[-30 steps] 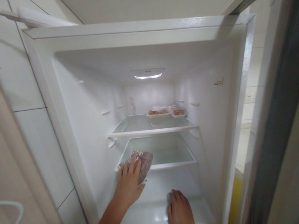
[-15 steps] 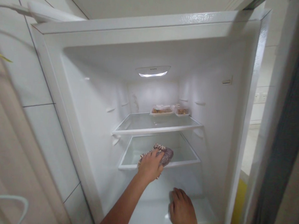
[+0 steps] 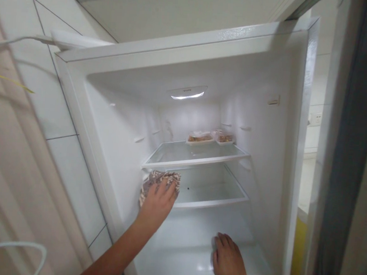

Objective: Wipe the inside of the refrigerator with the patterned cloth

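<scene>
My left hand (image 3: 157,200) presses a brown-and-white patterned cloth (image 3: 151,180) against the left end of the lower glass shelf (image 3: 211,190), close to the fridge's inner wall. Its fingers lie over the cloth, hiding part of it. A small dark speck (image 3: 188,188) shows on that shelf, right of the cloth. Lower down, my right hand (image 3: 229,258) is by the fridge floor (image 3: 181,259), its fingers loosely extended and side by side, with nothing visible in them.
On the upper glass shelf (image 3: 182,153) sit two clear-wrapped food packs (image 3: 200,137), towards the back right. A lit lamp (image 3: 188,94) is in the fridge ceiling. The fridge door (image 3: 341,165) stands open on the right; a curtain-like beige surface (image 3: 18,163) is at left.
My left hand has slid the cloth leftwards along the lower shelf, from its middle to the left end. The dark speck is now uncovered. My right hand has barely moved.
</scene>
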`<action>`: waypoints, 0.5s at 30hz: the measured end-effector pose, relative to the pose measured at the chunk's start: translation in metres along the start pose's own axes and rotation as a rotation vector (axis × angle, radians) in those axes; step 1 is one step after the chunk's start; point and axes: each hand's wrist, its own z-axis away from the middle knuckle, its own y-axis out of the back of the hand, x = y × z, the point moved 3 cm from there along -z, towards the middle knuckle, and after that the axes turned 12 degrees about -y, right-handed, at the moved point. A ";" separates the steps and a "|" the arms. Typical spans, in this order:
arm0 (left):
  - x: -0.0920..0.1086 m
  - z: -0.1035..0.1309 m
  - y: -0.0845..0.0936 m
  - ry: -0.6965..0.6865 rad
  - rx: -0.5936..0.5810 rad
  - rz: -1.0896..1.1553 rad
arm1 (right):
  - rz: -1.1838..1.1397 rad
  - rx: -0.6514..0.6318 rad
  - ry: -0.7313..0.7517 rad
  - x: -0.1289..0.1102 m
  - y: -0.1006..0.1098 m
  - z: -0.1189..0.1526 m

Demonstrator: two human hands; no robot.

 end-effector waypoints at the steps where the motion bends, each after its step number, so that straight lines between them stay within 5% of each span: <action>1: 0.000 0.007 0.006 -0.021 0.043 0.010 | 0.001 -0.001 0.002 0.000 0.000 0.000; 4: -0.010 0.031 0.012 0.003 0.058 0.006 | 0.002 0.000 0.005 0.000 0.001 0.001; 9: -0.009 0.058 -0.011 -0.036 -0.103 -0.098 | -0.006 -0.006 0.000 0.000 0.004 0.002; 15: -0.010 0.025 -0.032 0.031 -0.187 -0.216 | -0.018 -0.020 0.003 -0.001 0.004 0.002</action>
